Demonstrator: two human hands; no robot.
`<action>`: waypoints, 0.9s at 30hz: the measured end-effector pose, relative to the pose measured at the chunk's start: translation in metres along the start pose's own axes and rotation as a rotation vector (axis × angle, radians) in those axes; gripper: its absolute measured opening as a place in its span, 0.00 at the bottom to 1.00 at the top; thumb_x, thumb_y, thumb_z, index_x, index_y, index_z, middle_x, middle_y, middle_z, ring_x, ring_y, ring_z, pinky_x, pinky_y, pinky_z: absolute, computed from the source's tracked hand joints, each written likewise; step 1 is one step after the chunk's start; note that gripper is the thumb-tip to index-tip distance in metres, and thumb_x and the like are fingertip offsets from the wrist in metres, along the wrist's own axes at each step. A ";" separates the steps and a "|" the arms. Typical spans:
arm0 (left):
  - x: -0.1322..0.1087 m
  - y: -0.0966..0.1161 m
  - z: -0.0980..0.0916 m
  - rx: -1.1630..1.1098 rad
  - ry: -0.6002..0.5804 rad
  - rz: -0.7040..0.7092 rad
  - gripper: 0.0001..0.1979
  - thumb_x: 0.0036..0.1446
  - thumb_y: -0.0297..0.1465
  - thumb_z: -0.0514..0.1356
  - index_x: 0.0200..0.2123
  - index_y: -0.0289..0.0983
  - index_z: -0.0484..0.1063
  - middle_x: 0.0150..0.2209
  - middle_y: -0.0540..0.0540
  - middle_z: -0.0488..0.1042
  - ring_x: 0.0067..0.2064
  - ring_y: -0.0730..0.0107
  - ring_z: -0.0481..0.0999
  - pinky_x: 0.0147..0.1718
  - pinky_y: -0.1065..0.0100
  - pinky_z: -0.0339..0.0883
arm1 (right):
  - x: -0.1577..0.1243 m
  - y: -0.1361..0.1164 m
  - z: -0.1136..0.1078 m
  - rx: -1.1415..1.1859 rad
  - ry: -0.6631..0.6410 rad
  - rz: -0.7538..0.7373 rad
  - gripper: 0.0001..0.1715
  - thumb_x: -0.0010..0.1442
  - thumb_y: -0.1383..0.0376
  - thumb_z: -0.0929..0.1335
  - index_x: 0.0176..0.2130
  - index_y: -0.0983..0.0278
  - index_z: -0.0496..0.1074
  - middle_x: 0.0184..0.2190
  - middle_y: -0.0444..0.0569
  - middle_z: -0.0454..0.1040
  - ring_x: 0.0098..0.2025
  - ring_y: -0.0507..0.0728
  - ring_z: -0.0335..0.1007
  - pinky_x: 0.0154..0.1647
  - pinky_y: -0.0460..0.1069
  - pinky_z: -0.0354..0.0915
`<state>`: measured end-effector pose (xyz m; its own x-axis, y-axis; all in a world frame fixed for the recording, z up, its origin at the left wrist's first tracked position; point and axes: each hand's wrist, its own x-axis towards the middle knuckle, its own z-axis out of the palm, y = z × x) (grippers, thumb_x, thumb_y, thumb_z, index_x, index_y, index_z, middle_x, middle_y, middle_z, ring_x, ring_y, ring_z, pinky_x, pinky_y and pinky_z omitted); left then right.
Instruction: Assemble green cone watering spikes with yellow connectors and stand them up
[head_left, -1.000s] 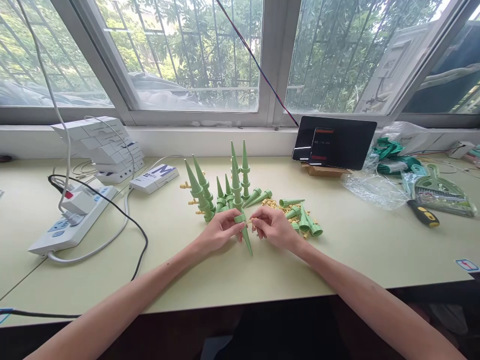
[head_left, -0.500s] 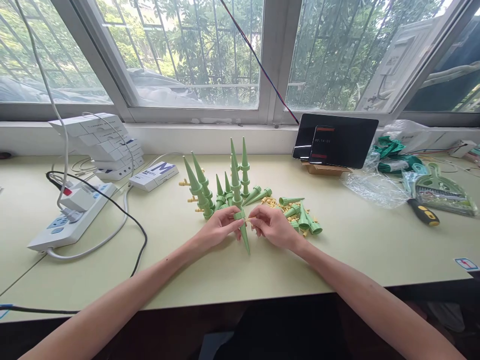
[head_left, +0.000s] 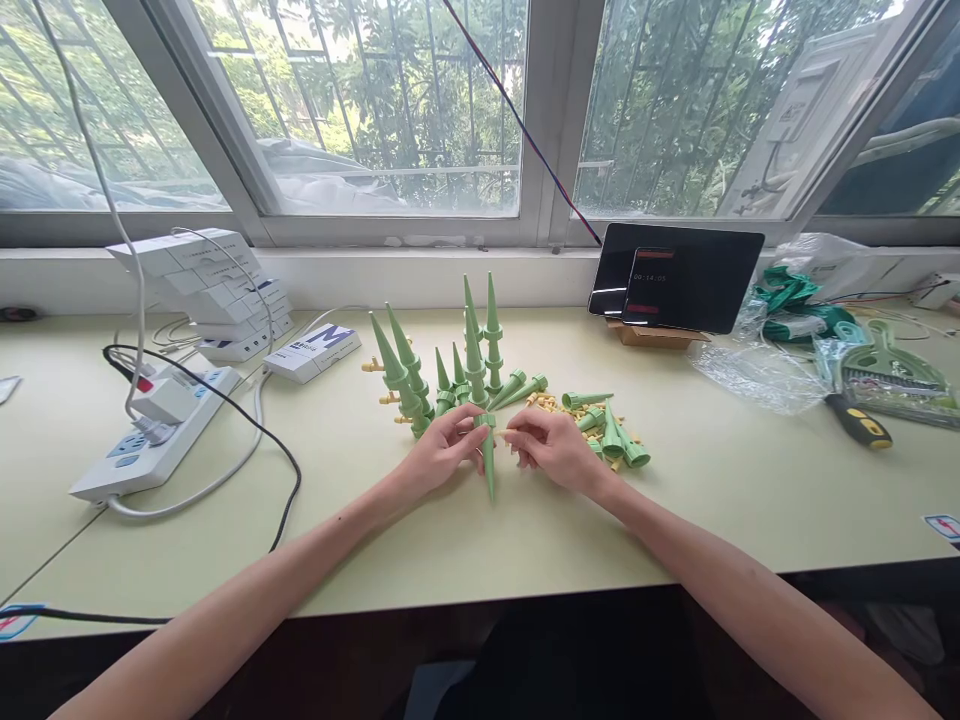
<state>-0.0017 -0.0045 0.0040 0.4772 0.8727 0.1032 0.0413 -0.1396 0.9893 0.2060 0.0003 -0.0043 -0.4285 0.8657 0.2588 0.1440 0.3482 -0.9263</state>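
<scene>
My left hand (head_left: 450, 445) is closed round the collar of a green plastic watering spike (head_left: 489, 472), its point hanging down towards me. Just right of it, my right hand (head_left: 553, 448) pinches a small yellow valve piece (head_left: 503, 432) whose end points at the collar. A slight gap seems to lie between the two. Behind my left hand stand several stacked green spikes (head_left: 474, 360), tips up, some with yellow valves (head_left: 371, 366) sticking out to the left. Beyond my right hand lies a pile of loose green spikes (head_left: 611, 435) and small yellow pieces (head_left: 545, 402).
On the left are a white power strip (head_left: 154, 435) with cables, a stack of white boxes (head_left: 217, 290) and a single box (head_left: 313, 352). A tablet and phone (head_left: 675, 280) lean at the back right. Plastic wrap (head_left: 757, 375) and a yellow-black handle (head_left: 859, 420) lie far right.
The spike in my left hand has turned more upright. My right hand has drawn slightly away from its collar, with the yellow piece still pinched. The whole view has shifted a little.
</scene>
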 end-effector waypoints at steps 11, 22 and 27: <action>0.000 -0.006 -0.001 0.045 0.026 0.014 0.13 0.63 0.40 0.59 0.42 0.36 0.65 0.21 0.53 0.71 0.21 0.71 0.74 0.22 0.68 0.72 | 0.000 -0.001 -0.002 -0.142 -0.026 -0.053 0.09 0.64 0.66 0.64 0.31 0.63 0.68 0.21 0.42 0.70 0.20 0.50 0.67 0.26 0.46 0.64; -0.003 0.000 0.001 0.130 0.041 0.044 0.12 0.63 0.39 0.59 0.41 0.35 0.67 0.21 0.53 0.72 0.20 0.72 0.74 0.22 0.70 0.70 | -0.001 -0.002 -0.002 -0.233 -0.070 -0.066 0.15 0.67 0.67 0.60 0.28 0.63 0.64 0.20 0.41 0.68 0.17 0.49 0.61 0.26 0.46 0.61; -0.003 -0.002 0.000 0.121 0.039 0.038 0.12 0.62 0.39 0.59 0.41 0.35 0.67 0.20 0.53 0.71 0.19 0.72 0.72 0.20 0.70 0.68 | -0.001 -0.004 -0.002 -0.245 -0.084 -0.033 0.16 0.66 0.67 0.61 0.26 0.62 0.62 0.16 0.40 0.65 0.18 0.50 0.61 0.26 0.47 0.60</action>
<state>-0.0030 -0.0065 0.0020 0.4458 0.8831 0.1465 0.1305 -0.2261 0.9653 0.2076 -0.0011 0.0002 -0.5077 0.8229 0.2550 0.3360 0.4617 -0.8209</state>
